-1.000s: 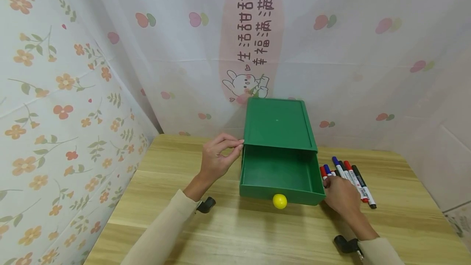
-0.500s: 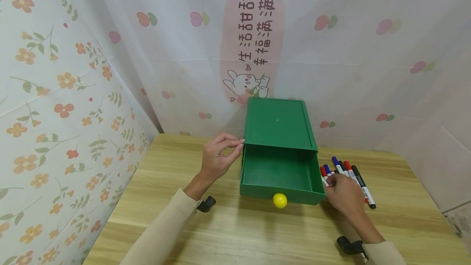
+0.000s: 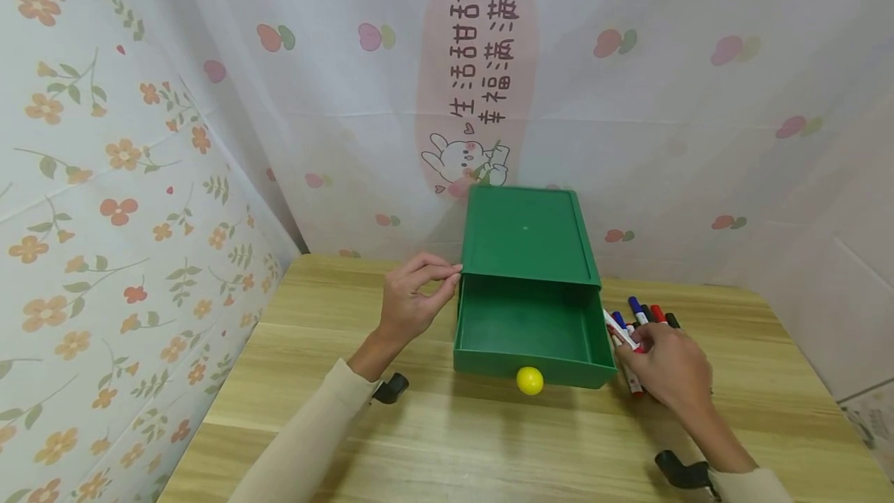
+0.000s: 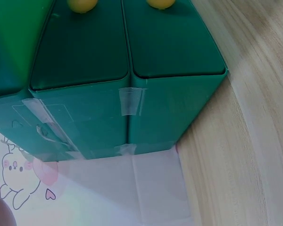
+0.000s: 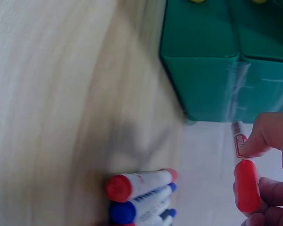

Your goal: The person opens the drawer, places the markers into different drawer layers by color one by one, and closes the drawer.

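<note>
A green plastic drawer unit stands on the table, its top drawer pulled out with a yellow knob in front. No contents show in that drawer. My left hand pinches the unit's left front top edge between thumb and fingertips; only a sliver of that hand appears in the left wrist view. To the right of the drawer, my right hand pinches a red-capped white marker, lifted above the others. Below it in the right wrist view lie several more markers, partly hidden by the hand in the head view.
Lower drawers with yellow knobs are closed beneath the top one, and clear tape joins the stacked sections. A patterned curtain hangs right behind the unit. The wooden table extends in front.
My right hand has lifted a red-capped marker out of the group and shifted slightly right and toward me, exposing another marker beside the drawer. My left hand stays at the unit's edge.
</note>
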Available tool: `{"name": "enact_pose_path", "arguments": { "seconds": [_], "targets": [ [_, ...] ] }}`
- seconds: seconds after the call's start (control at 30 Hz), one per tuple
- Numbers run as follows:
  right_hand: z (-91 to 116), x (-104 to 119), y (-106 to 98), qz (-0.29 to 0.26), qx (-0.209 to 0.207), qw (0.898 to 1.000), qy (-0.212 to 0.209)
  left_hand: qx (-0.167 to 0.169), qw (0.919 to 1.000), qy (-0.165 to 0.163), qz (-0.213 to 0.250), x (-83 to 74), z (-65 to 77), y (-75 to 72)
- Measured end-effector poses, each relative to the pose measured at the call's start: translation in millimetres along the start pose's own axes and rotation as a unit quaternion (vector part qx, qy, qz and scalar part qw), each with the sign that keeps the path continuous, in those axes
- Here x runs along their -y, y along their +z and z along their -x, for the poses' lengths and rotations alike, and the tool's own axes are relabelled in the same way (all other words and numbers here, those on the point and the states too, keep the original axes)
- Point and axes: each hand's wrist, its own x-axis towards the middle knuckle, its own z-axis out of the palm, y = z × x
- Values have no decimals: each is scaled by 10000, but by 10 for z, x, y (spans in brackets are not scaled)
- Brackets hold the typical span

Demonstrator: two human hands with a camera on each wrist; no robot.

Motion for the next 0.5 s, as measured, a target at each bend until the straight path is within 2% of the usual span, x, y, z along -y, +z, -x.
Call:
{"name": "enact_pose_path", "arguments": {
  "seconds": [0.27,0.5],
  "targets": [
    [50,87,-236,79,-259,9993,-239,-45,10000,8,5,-27,-4,3],
    [87,213,-479,169,-410,9988,-223,-85,9999,72,25,-36,-12,10]
  ]
}}
